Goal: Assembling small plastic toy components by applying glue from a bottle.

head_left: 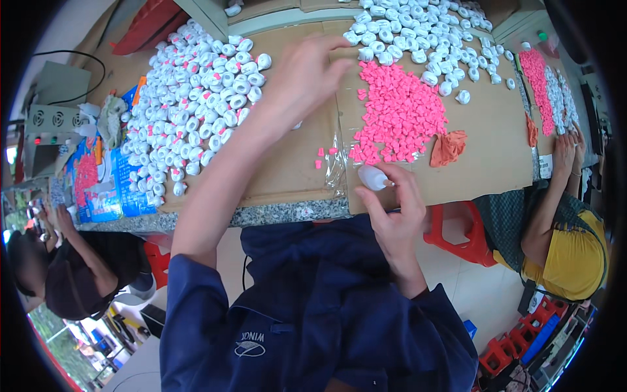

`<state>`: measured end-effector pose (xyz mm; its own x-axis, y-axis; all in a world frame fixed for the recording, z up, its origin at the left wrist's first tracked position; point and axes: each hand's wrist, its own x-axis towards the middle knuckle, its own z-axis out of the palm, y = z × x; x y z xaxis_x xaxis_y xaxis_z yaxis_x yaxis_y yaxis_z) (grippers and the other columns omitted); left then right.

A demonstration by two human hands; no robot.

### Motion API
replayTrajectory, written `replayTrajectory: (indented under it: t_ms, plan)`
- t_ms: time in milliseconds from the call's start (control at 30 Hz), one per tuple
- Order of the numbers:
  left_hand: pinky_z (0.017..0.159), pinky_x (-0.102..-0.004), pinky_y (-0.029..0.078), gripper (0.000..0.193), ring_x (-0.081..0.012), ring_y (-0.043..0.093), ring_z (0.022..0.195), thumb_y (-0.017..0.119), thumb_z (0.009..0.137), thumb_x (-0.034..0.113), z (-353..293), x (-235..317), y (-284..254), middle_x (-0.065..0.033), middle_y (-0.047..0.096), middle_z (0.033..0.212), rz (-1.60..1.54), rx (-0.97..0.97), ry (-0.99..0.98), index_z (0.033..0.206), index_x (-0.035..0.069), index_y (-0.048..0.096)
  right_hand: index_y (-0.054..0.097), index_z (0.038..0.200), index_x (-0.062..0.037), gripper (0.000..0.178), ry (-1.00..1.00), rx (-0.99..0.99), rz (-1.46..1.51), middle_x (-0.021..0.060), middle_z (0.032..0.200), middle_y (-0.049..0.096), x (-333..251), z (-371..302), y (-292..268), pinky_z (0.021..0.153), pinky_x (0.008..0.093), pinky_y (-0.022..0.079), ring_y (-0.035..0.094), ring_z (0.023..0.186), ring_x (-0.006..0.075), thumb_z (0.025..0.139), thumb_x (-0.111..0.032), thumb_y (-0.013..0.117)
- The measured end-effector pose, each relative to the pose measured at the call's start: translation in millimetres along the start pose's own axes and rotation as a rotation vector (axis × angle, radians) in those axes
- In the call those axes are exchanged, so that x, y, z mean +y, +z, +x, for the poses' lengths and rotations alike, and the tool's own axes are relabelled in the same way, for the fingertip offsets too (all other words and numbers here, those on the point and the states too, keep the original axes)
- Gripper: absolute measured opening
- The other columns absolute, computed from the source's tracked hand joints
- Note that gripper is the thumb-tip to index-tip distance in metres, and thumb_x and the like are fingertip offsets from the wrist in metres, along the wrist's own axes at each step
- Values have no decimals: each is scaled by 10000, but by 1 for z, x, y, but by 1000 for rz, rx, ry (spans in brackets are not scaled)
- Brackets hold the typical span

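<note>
Biggest 1st: tan flat cardboard sheet [483,173] over the speckled grey granite worktop [281,212], so there's a matte surface to work on. At 10 o'clock, a wide heap of glossy white ring-like pieces with pink bits [196,98]; keep bare stock out of it. At 1 o'clock, the heap of plain glossy white rounded pieces [405,32], prob. the pick source. Between 1 & 2 o'clock, the heap of small bright-pink moulded pieces [398,114], handy to both hands.

Left hand [313,68], 12 o'clock, is at the near-left edge of the plain white heap: thumb & forefinger spread, nothing seen between them; can't tell if a fingertip touches a piece. Best to take 1 from the edge, by its sides, w/o dragging neighbours into the pink.

Right hand [400,212], approx. 3 o'clock, has thumb & fingers closed round the small white soft-looking squeeze bottle [372,177], which lies tilted, brownish tip towards the palm. Looks like glue, judging by shape; hold lightly, no squeeze till the tip's on target, ASAP wipe if it drips: crumpled orange cloth [448,149] is at 2 o'clock.

Smallest: 3 loose pink pieces [319,164] near 12 o'clock, below the left hand; mind the sleeve.
</note>
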<state>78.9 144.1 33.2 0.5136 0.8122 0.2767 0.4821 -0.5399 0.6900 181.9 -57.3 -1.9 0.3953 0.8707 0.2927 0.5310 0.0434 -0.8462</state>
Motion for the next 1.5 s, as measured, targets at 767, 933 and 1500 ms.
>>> replayTrajectory:
  t_ms: [767, 933, 1500]
  plan:
    - [893, -282, 445, 430, -178, 556, 1029, 585, 781, -88, -152, 9, -2, -149, 577, 1113, -1213, -16, -472, 1183, -15, 452, 623, 936, 56, 346, -2, -99, 399, 61, 725, 557, -2, -9, -25, 547, 212, 373, 479, 612, 108, 666, -108, 765]
    - [895, -281, 445, 471, -176, 564, 1026, 579, 784, -89, -154, 11, -1, -160, 583, 1114, -1288, -17, -470, 1225, -18, 427, 633, 932, 62, 335, 88, -134, 386, 60, 697, 560, -5, -12, -23, 542, 216, 370, 487, 615, 109, 674, -113, 755]
    - [891, -276, 447, 446, -177, 564, 1022, 579, 783, -89, -155, 9, 2, -158, 583, 1103, -1269, 2, -471, 1200, -26, 435, 625, 932, 84, 300, 125, -139, 342, 69, 676, 584, -7, -11, -24, 536, 211, 357, 477, 607, 106, 715, -109, 701]
